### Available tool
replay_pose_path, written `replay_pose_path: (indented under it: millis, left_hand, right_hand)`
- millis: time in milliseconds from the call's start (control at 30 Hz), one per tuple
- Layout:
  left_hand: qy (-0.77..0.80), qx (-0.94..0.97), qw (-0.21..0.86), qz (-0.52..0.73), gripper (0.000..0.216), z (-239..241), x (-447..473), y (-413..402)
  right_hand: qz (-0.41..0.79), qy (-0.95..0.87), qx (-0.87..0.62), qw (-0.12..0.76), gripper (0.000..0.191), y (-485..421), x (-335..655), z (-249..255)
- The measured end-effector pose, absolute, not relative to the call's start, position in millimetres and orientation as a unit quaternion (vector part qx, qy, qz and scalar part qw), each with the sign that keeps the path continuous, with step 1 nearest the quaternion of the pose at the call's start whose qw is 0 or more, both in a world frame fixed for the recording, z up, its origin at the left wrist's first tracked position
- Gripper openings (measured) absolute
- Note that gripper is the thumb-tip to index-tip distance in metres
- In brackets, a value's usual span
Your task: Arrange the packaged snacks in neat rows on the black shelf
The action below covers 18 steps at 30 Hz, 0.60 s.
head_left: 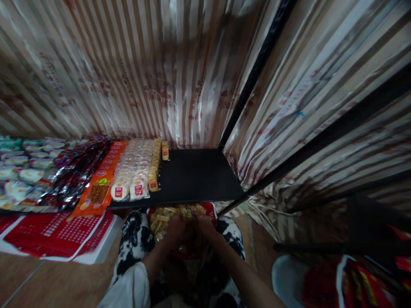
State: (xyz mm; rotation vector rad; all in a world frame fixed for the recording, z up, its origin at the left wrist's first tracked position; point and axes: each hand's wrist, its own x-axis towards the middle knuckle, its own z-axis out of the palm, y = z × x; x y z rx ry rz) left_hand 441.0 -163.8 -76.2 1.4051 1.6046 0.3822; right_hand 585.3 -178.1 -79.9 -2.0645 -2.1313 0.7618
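Note:
My left hand (175, 231) and my right hand (204, 226) are together below the front edge of a black shelf (195, 175), reaching into a red bag or box of small yellow snack packets (167, 216) that rests on my lap. The fingers of both hands are curled in among the packets; it is dark there and I cannot make out what they grip. On the shelf, a row of the same yellow packets (154, 169) runs front to back next to rows of white round packs (133, 171).
Orange packets (101, 184), dark shiny packets (75, 171) and white-green packs (22, 164) fill the shelf's left part. Striped plastic sheeting (160, 72) hangs behind and to the right. A red printed carton (54, 235) lies on the floor at left; red bags (346, 282) at lower right.

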Motion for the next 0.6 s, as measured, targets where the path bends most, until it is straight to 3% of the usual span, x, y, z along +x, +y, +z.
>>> replay_pose_path:
  millis: [267, 367, 600]
  left_hand:
    - [0.596, 0.535, 0.546, 0.247, 0.019, -69.4, 443.0, -160.7]
    - [0.578, 0.518, 0.557, 0.295, 0.022, -62.4, 444.0, -157.5]
    - [0.588, 0.493, 0.516, 0.38, 0.027, -36.3, 441.1, -141.9]
  right_hand:
    - [0.456, -0.594, -0.593, 0.296, 0.027, -177.1, 581.3, -42.7]
    - [0.536, -0.537, -0.557, 0.338, 0.03, -172.4, 576.6, -29.2]
    - [0.482, -0.509, -0.58, 0.414, 0.03, -152.6, 569.1, -30.2]
